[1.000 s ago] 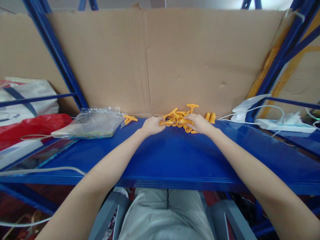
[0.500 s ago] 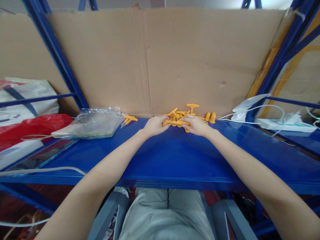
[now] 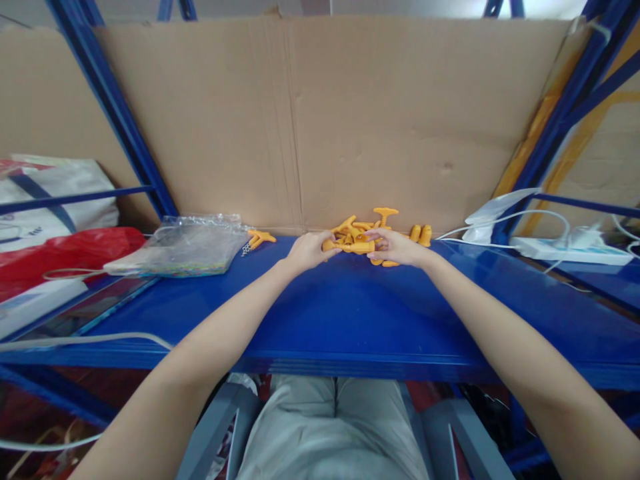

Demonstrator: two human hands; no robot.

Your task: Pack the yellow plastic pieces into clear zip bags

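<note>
My left hand (image 3: 309, 251) is closed around the rounded left end of a yellow-orange plastic piece (image 3: 359, 247), which lies level in front of a small heap. At the piece's right end is my right hand (image 3: 400, 248), with thumb and fingers apart; whether a fingertip touches it I cannot tell. Behind and between both hands sits the heap of yellow-orange plastic parts (image 3: 350, 227), including a T-shaped part (image 3: 385, 213). Some parts also show under my right hand. Two rounded caps (image 3: 425, 235) stand to the right of it.
Left of my hands lie a yellow-orange part with a short chain (image 3: 261, 238) and clear plastic bags (image 3: 190, 247). A white power strip (image 3: 570, 249) with cables lies at the right. Cardboard (image 3: 400, 120) walls off the back of the blue shelf (image 3: 320, 313).
My right hand has shifted slightly right and its fingers have opened, baring the right end of the plastic piece. My left hand keeps its hold in nearly the same place.
</note>
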